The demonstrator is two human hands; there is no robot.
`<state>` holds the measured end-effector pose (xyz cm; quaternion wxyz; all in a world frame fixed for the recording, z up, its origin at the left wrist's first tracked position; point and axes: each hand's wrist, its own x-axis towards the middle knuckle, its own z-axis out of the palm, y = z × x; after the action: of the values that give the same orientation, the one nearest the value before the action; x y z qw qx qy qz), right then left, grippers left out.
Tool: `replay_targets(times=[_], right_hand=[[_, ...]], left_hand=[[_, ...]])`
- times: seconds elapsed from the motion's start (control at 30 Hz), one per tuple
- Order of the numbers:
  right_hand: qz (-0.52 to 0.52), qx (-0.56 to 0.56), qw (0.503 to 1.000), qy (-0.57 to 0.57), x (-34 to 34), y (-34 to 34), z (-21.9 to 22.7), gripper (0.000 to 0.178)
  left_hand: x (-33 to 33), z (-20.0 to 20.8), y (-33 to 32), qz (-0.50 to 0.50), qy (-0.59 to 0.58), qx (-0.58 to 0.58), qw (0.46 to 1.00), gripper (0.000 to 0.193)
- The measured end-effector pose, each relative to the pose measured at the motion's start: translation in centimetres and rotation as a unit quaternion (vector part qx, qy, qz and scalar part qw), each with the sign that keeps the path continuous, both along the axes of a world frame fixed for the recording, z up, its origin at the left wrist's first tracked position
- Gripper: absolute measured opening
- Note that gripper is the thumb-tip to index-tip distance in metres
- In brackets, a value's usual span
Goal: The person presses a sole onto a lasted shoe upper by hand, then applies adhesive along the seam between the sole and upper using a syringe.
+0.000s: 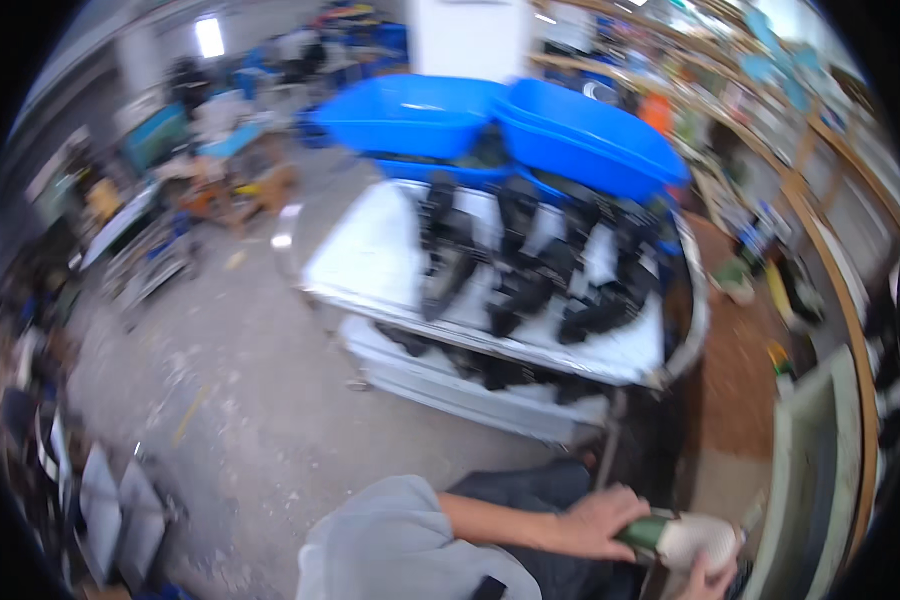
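Low at the right, my left hand (602, 522) is closed around the green end of a green and cream piece (685, 540) that looks like a shoe last with a pale cover over its front. My right hand (711, 578) comes up from the lower edge, its fingers pressed on the cream end; part of this hand is cut off by the picture's rim. The piece lies level between both hands, over my dark-clad lap. Motion blur hides its finer detail.
Ahead stands a two-tier white cart (370, 250) with several black shoe-like items (520, 260). Blue tubs (420, 115) stand behind them. At right are a brown bench (735, 370), a similar green and cream piece (733, 280) and a pale trough (815, 470). Grey panels (120, 510) lean at lower left.
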<state>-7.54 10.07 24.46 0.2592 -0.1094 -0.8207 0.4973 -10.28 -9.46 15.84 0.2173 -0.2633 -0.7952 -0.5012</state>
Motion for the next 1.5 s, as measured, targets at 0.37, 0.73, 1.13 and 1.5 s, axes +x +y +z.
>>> replay_targets(times=[0.37, 0.73, 1.13, 1.5], right_hand=[[-0.026, -0.121, 0.992, -0.020, -1.5, 3.8, -3.1, 0.046], [-0.197, 0.138, 0.951, -0.194, -0.5, 16.5, -4.1, 0.043], [-0.119, 0.358, 0.869, -0.319, 1.4, 17.7, -0.7, 0.034], [0.097, 0.074, 0.984, -0.127, -5.5, 12.9, -7.5, 0.038]], left_hand=[[-6.0, -1.3, 3.3, -0.304, -0.054, -0.019, 0.951, 0.071], [-6.7, -7.5, 4.7, -0.179, -0.236, -0.046, 0.954, 0.064], [-8.7, -10.8, 4.5, -0.198, -0.242, -0.072, 0.947, 0.071], [-9.2, -11.9, 4.5, -0.217, -0.231, -0.070, 0.946, 0.075]])
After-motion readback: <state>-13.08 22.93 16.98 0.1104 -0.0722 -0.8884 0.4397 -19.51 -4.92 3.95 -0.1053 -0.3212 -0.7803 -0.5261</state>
